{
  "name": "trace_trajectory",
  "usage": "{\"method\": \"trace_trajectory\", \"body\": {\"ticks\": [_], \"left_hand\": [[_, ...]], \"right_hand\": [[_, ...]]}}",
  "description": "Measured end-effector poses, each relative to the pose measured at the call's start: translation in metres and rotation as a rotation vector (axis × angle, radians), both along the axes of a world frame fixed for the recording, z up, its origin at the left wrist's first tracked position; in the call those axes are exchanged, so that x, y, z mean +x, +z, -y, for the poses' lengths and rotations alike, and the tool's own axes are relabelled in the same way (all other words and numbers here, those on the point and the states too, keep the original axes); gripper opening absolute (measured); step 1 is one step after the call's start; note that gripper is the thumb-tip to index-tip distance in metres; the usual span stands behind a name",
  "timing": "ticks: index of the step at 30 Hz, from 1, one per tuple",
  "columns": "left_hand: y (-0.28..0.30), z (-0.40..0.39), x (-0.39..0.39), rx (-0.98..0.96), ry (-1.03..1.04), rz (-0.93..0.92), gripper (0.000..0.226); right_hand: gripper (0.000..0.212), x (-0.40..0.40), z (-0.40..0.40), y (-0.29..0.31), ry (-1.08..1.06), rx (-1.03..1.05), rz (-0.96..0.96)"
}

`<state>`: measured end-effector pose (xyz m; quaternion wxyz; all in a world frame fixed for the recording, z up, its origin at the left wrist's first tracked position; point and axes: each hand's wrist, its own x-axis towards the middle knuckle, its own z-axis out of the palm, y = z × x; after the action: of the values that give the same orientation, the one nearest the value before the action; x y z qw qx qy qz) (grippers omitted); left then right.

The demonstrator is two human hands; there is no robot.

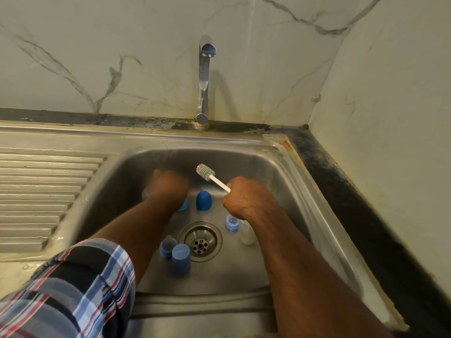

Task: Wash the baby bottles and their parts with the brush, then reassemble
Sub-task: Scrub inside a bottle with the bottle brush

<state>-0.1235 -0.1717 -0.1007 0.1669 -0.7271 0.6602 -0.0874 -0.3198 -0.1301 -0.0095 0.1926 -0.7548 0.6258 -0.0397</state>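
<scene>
Nearest me, two blue caps [181, 258] stand by the drain [200, 241]. My right hand [244, 200] grips the brush [212, 176], bristles raised. My left hand [168, 185] curls around a blurred clear bottle [145, 192].

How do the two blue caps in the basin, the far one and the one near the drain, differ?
The dark blue cap is deep blue with a domed top up; the light blue cap is paler with a flat top up. The dark one stands beyond the drain, the light one left of it. Both stand upright, untouched.
</scene>
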Motion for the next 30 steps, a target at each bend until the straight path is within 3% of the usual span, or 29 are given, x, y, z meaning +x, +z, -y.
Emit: {"method": "trace_trajectory", "body": {"ticks": [6, 10, 13, 16, 23, 30], "left_hand": [[0.024, -0.014, 0.003, -0.215, 0.036, -0.174, 0.039], [0.054, -0.039, 0.014, -0.285, 0.080, -0.379, 0.021], [0.071, -0.065, 0.037, -0.164, 0.121, -0.473, 0.024], [0.077, -0.092, 0.054, 0.026, 0.151, -0.434, 0.042], [0.069, -0.121, 0.046, 0.252, 0.186, -0.447, 0.083], [0.063, -0.128, 0.041, 0.172, 0.190, -0.468, 0.074]], "right_hand": [[0.018, 0.004, -0.003, 0.002, 0.018, -0.025, -0.022], [0.019, 0.008, -0.009, 0.007, 0.029, -0.030, -0.053], [0.023, 0.012, -0.016, 0.010, 0.047, -0.024, -0.059], [0.023, 0.014, -0.024, 0.011, 0.058, -0.010, -0.059], [0.023, 0.011, -0.036, 0.010, 0.114, 0.054, -0.038], [0.022, 0.008, -0.040, 0.012, 0.124, 0.093, 0.016]]}}
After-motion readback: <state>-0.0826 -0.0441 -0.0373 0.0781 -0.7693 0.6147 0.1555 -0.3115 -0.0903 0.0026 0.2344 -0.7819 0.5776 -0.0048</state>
